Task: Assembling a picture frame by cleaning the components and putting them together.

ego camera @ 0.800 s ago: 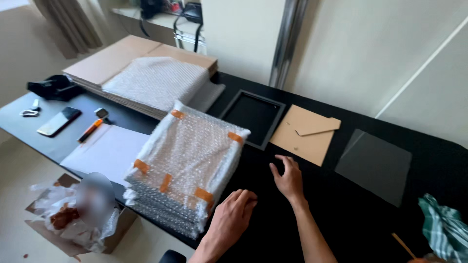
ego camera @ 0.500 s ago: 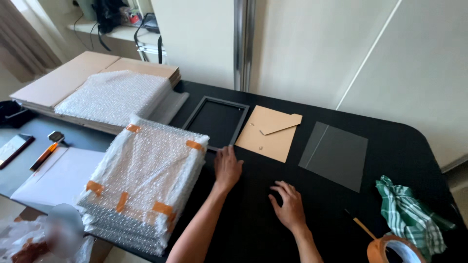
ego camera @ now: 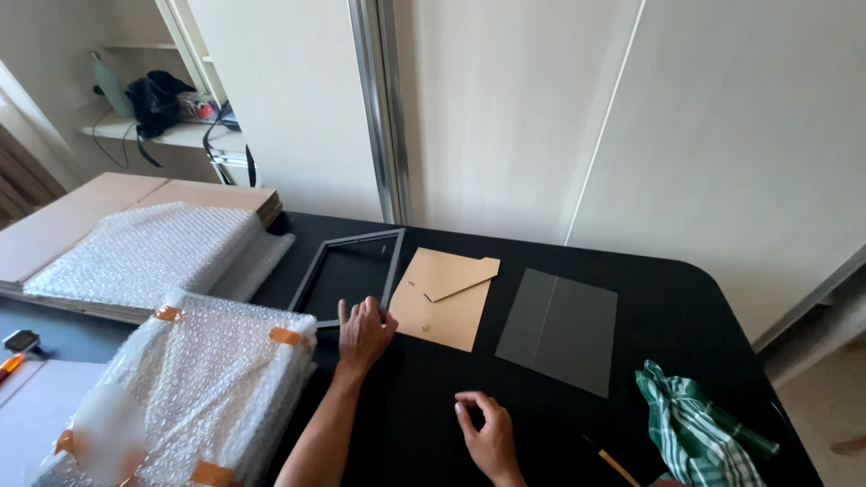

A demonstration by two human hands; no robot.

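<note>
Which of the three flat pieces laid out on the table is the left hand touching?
The black frame, leftmost of the three; the left hand rests on its near corner.

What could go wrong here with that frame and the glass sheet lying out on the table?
The left hand grips only the near corner of the empty black frame, so lifting it there might twist it. The clear sheet lies bare on the black table, easy to overlook, and could get scratched or leaned on. The brown backing board touches the frame, so moving the frame may drag it.
</note>
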